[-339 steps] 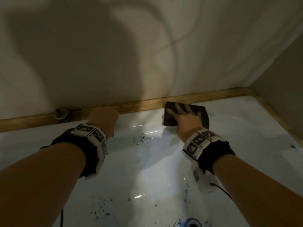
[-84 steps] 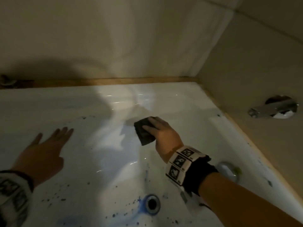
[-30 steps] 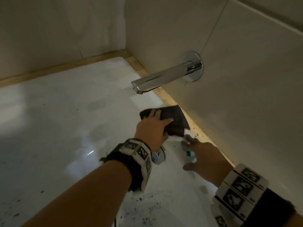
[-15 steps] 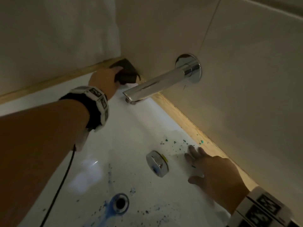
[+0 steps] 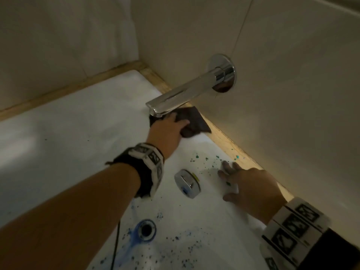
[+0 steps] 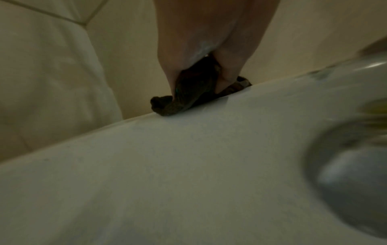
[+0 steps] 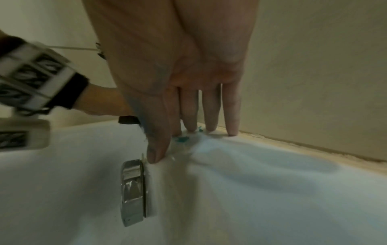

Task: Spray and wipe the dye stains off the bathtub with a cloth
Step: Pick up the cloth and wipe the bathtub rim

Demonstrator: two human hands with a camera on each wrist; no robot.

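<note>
The white bathtub (image 5: 78,123) carries green dye specks (image 5: 197,157) on its right wall and blue dye (image 5: 134,237) around the drain. My left hand (image 5: 175,121) grips a dark cloth (image 5: 194,121) and holds it against the tub's rim directly under the spout. In the left wrist view the cloth (image 6: 188,96) is bunched between thumb and fingers (image 6: 226,69). My right hand (image 5: 233,178) lies flat on the tub wall. Its straight fingers (image 7: 211,107) touch the surface beside a green smear (image 7: 181,139).
A chrome spout (image 5: 175,96) juts from the tiled wall above the cloth. A chrome overflow knob (image 5: 187,184) sits between my hands. The drain (image 5: 146,229) lies below it. A tan trim strip (image 5: 224,141) borders the tub. A black cable (image 5: 116,240) hangs from my left wrist.
My left hand has brought the cloth back from the far corner to the rim under the spout. The right hand has stayed flat on the tub wall.
</note>
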